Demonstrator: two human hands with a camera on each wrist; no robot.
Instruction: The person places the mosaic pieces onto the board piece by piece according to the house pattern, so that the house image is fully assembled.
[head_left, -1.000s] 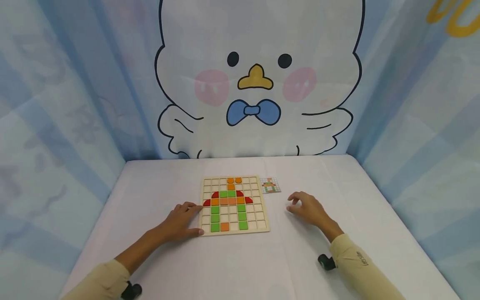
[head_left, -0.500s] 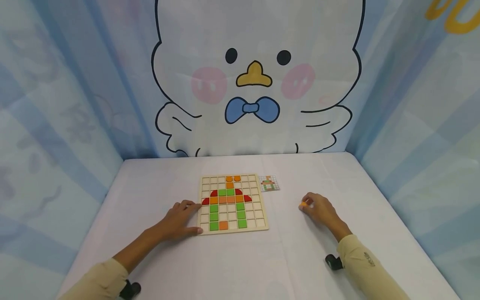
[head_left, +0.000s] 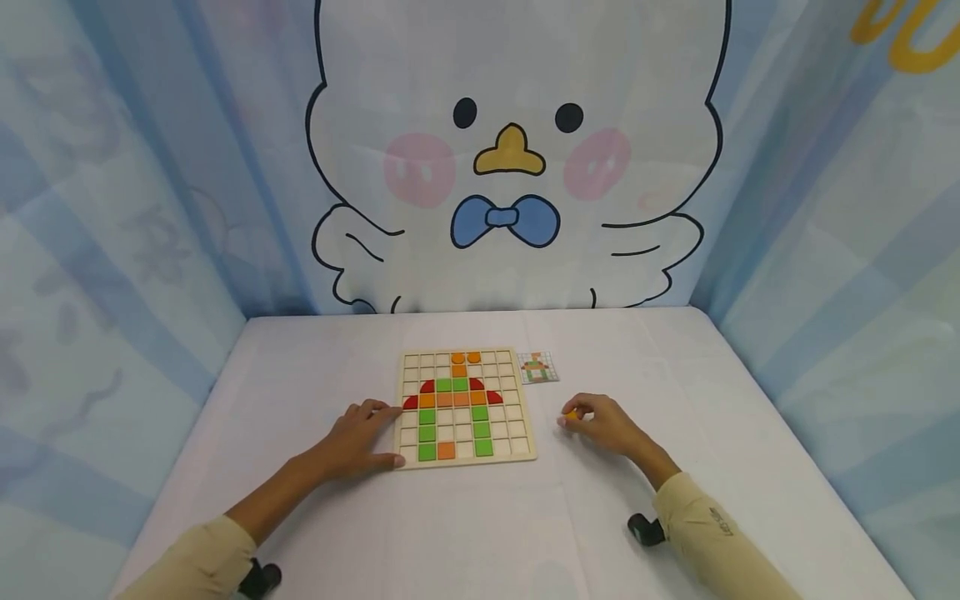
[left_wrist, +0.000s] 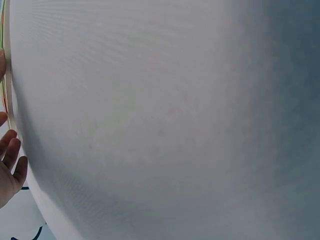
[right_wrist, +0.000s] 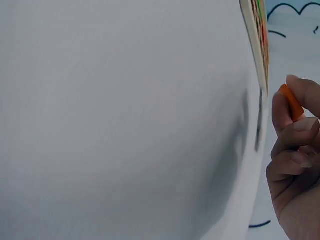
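Note:
A wooden grid board lies mid-table, with green, red and orange pieces set in some of its squares. My left hand rests at the board's left edge, its fingers and thumb spread along the side; in the left wrist view only its fingers show at the frame's edge. To the right of the board, my right hand pinches a small orange block between thumb and index finger, held above the table. The block's full shape is partly hidden by the fingers.
A small pattern card with a coloured grid picture lies against the board's upper right side. The white tabletop ends at a fabric backdrop with a cartoon bird, and printed curtains hang at both sides.
The right hand first moved right and now comes back left toward the board; an orange block shows in its fingers since half a second ago. The left hand stays at the board's edge.

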